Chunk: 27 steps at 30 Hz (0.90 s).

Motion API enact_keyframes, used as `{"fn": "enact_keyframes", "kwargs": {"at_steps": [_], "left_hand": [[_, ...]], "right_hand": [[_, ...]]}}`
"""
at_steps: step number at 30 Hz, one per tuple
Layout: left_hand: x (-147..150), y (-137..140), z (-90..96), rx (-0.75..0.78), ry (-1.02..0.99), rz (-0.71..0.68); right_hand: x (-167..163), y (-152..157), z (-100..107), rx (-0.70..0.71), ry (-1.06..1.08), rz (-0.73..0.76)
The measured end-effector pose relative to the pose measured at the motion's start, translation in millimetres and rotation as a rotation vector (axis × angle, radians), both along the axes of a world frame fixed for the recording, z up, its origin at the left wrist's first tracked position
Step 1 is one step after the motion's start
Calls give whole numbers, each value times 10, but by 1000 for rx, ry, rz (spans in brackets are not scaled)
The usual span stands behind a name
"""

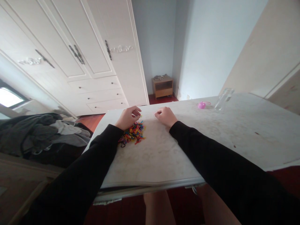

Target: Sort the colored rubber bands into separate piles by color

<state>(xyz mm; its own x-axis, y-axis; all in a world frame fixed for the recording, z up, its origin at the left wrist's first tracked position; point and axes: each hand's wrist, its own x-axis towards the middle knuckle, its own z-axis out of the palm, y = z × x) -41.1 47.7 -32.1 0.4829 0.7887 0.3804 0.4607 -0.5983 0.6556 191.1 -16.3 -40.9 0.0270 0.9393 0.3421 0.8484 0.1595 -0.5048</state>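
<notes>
A pile of small, multicoloured elastic bands (134,133) lies on the left part of the white table (161,159). Over the far edge of that pile is my left hand (128,118), its fingers loosely curled with gaps between them. A tiny yellow piece shows by its fingertips, and I cannot tell whether they touch it. My right hand (167,116) rests on the tabletop to the right of the bands, closed with the fingers folded in. Whatever it may hold is hidden.
Toward the far right of the table, a pink lidded object (201,105) sits beside a clear glass bottle (223,100). Dark clothes (47,134) are heaped at the left. A white wardrobe (93,72) and a small wooden cabinet (163,87) stand beyond.
</notes>
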Motion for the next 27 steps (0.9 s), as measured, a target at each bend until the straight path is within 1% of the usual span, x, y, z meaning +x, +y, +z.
{"fn": "enact_keyframes", "kwargs": {"at_steps": [3,8,14,17,19,21,24,25,27], "left_hand": [[4,-1,4,3,-20,-15],[14,-22,17,26,-48,-30],[33,-40,25,-4,-66,-54],[41,-58,33,-26,-86,-71],[49,-80,42,-30,-105,-90],[59,-107,51,-30,-120,-117],[75,-143,61,-34,-128,-152],[80,-153,62,-34,-130,-160],[86,-165,61,-30,-135,-174]], "right_hand": [[26,3,-10,-4,-19,-42],[26,-14,5,-27,-27,-39],[19,-40,45,-25,-11,-114],[10,-42,64,15,14,-119],[-6,-35,64,85,57,-56],[-36,-28,48,139,120,75],[-99,-29,6,149,195,284],[-120,-33,-6,143,203,325],[-149,-43,-18,133,208,353]]}}
